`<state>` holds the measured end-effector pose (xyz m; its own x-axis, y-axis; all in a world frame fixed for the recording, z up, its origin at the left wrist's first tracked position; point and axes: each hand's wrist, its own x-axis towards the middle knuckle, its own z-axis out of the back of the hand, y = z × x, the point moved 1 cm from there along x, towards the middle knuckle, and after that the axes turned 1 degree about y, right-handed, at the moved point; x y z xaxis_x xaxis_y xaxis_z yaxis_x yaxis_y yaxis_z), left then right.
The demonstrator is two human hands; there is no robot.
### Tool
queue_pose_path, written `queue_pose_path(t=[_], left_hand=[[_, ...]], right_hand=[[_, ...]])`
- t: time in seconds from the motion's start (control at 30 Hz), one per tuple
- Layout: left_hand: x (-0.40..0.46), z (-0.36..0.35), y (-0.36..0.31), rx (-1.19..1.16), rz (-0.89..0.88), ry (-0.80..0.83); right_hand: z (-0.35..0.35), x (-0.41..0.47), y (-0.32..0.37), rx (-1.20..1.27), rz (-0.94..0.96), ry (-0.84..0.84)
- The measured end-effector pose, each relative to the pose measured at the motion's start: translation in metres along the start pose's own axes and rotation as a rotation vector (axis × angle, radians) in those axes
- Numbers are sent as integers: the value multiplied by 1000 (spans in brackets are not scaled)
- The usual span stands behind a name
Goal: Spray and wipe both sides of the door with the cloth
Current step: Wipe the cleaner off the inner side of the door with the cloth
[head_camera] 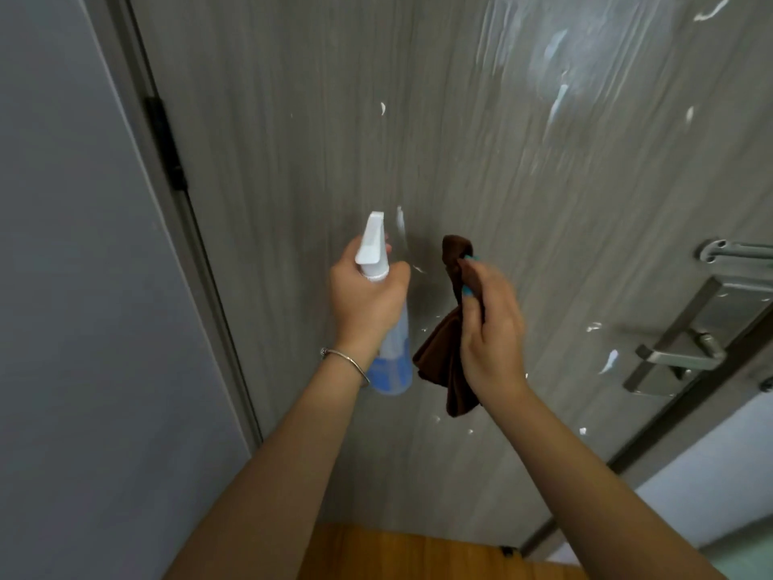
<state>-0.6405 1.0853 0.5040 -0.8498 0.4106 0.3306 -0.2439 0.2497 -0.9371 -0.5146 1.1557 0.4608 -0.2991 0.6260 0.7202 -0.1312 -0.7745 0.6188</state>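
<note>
Left hand (368, 295) fingers round spray bottle (391, 357) — right hand (491, 328) fingers pinching brown cloth (447, 362) — both before foam-streaked door (334, 119).

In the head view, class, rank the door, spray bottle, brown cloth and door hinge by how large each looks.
1. Door, by far the largest.
2. Spray bottle and brown cloth: they look about alike, and hands hide part of each, so no ranking.
3. Door hinge, smallest.

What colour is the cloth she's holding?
Dark brown cloth, held in the right hand; head view.
</note>
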Motion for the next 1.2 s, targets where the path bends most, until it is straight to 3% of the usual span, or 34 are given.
queue_pose_path(t=[0.13, 0.5, 0.73, 1.2], left_hand=[[-1, -11, 3, 2, -12, -3], [3, -16, 18, 298, 57, 50], [0, -14, 22, 312, 64, 152], [-16, -14, 37, 232, 140, 161]], right_hand=[[-5, 4, -1, 24, -22, -14], [1, 4, -8, 21, -42, 8], [4, -3, -14, 3, -43, 10], [11, -17, -23, 9, -103, 32]])
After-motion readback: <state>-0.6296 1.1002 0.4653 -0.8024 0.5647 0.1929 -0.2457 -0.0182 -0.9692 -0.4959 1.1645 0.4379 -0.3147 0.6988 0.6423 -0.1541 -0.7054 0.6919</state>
